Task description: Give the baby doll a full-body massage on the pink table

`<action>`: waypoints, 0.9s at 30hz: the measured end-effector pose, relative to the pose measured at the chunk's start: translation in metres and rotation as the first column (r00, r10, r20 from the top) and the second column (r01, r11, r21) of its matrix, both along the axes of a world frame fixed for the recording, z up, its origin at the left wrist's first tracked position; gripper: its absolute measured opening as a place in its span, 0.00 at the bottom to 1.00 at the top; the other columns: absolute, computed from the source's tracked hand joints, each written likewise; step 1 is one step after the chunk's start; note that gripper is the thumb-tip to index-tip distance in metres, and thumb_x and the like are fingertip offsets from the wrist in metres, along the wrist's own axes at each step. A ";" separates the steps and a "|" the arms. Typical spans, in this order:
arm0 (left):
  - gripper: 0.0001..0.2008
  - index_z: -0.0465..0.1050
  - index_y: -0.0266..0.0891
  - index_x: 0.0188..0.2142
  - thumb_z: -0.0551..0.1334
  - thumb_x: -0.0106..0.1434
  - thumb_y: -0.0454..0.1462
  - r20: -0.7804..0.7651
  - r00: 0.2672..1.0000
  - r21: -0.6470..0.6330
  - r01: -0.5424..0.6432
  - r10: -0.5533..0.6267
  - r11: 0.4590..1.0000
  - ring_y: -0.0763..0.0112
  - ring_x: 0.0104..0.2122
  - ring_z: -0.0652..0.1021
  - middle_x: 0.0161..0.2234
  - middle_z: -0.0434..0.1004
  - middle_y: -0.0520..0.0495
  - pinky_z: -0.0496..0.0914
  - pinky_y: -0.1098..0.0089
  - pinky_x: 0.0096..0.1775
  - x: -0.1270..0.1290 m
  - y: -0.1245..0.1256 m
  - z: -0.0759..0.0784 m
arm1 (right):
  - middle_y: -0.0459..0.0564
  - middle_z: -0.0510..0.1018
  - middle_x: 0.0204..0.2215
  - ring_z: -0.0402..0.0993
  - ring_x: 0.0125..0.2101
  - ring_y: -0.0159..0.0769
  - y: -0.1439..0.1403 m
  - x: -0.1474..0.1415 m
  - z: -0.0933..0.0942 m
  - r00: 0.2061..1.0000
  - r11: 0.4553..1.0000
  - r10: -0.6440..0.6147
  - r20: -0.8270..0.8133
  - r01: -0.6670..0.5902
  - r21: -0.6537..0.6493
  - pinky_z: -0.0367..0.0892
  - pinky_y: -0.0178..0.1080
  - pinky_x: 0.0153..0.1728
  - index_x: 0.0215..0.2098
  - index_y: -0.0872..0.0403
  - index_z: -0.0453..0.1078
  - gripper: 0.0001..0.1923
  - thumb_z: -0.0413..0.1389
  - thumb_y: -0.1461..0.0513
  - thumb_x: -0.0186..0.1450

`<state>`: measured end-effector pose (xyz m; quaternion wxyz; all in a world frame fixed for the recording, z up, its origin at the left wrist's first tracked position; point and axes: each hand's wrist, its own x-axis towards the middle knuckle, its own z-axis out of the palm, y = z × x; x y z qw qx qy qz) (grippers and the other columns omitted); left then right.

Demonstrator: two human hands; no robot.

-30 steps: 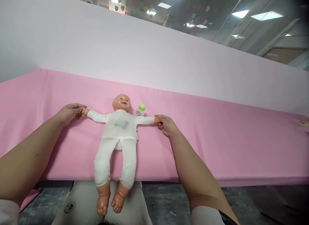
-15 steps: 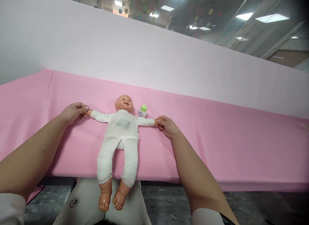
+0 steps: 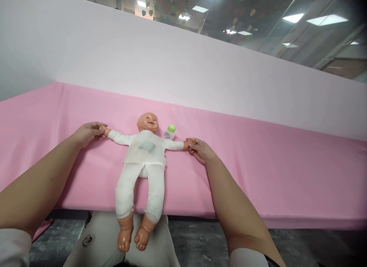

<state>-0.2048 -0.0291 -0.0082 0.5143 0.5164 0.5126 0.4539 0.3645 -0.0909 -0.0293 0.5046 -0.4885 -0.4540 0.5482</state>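
Note:
A baby doll (image 3: pixel 145 152) in white clothes lies on its back on the pink table (image 3: pixel 258 175), arms spread wide, legs hanging over the front edge. My left hand (image 3: pixel 87 132) pinches the doll's hand on the left side. On the other side my right hand (image 3: pixel 199 148) grips the doll's other hand. Just beyond the doll's shoulder stands a small white bottle with a green cap (image 3: pixel 170 131), close to its head.
A pale wall panel (image 3: pixel 172 68) rises behind the pink surface. My lap in light trousers (image 3: pixel 100 240) sits below the table's front edge, under the doll's feet. Grey floor shows at the bottom right.
Both hands have kept hold of the doll's hands. The view has shifted slightly; the doll's arms stay stretched out.

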 end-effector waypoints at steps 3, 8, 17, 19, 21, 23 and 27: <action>0.26 0.81 0.39 0.45 0.80 0.46 0.42 -0.031 1.000 0.015 0.005 -0.004 1.000 0.65 0.28 0.79 0.31 0.82 0.45 0.71 0.68 0.31 0.000 -0.001 0.001 | 0.46 0.79 0.31 0.64 0.22 0.27 -0.002 -0.001 0.002 1.000 1.000 0.017 0.013 -0.017 0.004 0.58 0.34 0.22 0.39 0.53 0.76 0.24 0.78 0.59 0.48; 0.23 0.79 0.39 0.37 0.81 0.47 0.47 -0.053 0.998 0.001 -0.031 0.031 1.000 0.67 0.26 0.78 0.28 0.80 0.45 0.68 0.70 0.28 0.002 0.000 0.005 | 0.46 0.79 0.29 0.62 0.20 0.26 -0.001 -0.006 0.003 0.999 1.000 -0.013 0.034 0.013 0.009 0.52 0.33 0.19 0.32 0.52 0.71 0.22 0.78 0.57 0.48; 0.19 0.81 0.37 0.39 0.77 0.51 0.44 -0.020 0.998 -0.047 -0.060 0.059 0.997 0.68 0.26 0.79 0.32 0.82 0.44 0.74 0.68 0.31 0.003 0.007 0.002 | 0.41 0.67 0.19 0.56 0.17 0.26 0.008 -0.002 -0.005 0.993 0.994 -0.110 0.052 0.109 0.019 0.50 0.33 0.17 0.39 0.53 0.76 0.23 0.70 0.44 0.60; 0.20 0.81 0.36 0.41 0.77 0.50 0.42 -0.006 0.999 -0.067 -0.049 0.049 0.997 0.66 0.28 0.80 0.34 0.83 0.42 0.76 0.67 0.33 0.002 0.006 0.003 | 0.42 0.69 0.21 0.58 0.18 0.26 0.008 0.000 -0.005 0.994 0.995 -0.103 0.043 0.102 0.015 0.53 0.33 0.18 0.44 0.53 0.77 0.24 0.70 0.45 0.60; 0.23 0.82 0.35 0.44 0.78 0.48 0.41 0.017 0.999 -0.086 -0.027 0.029 0.996 0.65 0.30 0.81 0.35 0.83 0.41 0.77 0.66 0.35 0.002 0.005 0.005 | 0.44 0.73 0.25 0.63 0.21 0.28 0.008 0.001 -0.004 0.997 0.997 -0.070 0.030 0.070 0.011 0.58 0.34 0.20 0.48 0.53 0.77 0.26 0.73 0.49 0.58; 0.25 0.82 0.35 0.46 0.78 0.47 0.40 0.032 0.999 -0.091 -0.006 0.009 0.996 0.64 0.32 0.82 0.37 0.83 0.41 0.78 0.65 0.37 0.001 0.004 0.006 | 0.47 0.77 0.31 0.67 0.25 0.30 0.006 0.002 -0.003 0.999 1.000 -0.029 0.022 0.029 0.012 0.63 0.35 0.23 0.47 0.53 0.78 0.26 0.75 0.52 0.55; 0.27 0.80 0.35 0.47 0.80 0.47 0.39 0.010 0.999 -0.073 0.032 -0.031 0.997 0.66 0.33 0.80 0.37 0.83 0.42 0.76 0.65 0.38 -0.002 0.006 0.005 | 0.48 0.79 0.33 0.67 0.24 0.29 0.004 0.000 0.001 0.999 1.000 0.022 0.038 -0.023 0.017 0.62 0.35 0.23 0.42 0.53 0.78 0.24 0.77 0.56 0.51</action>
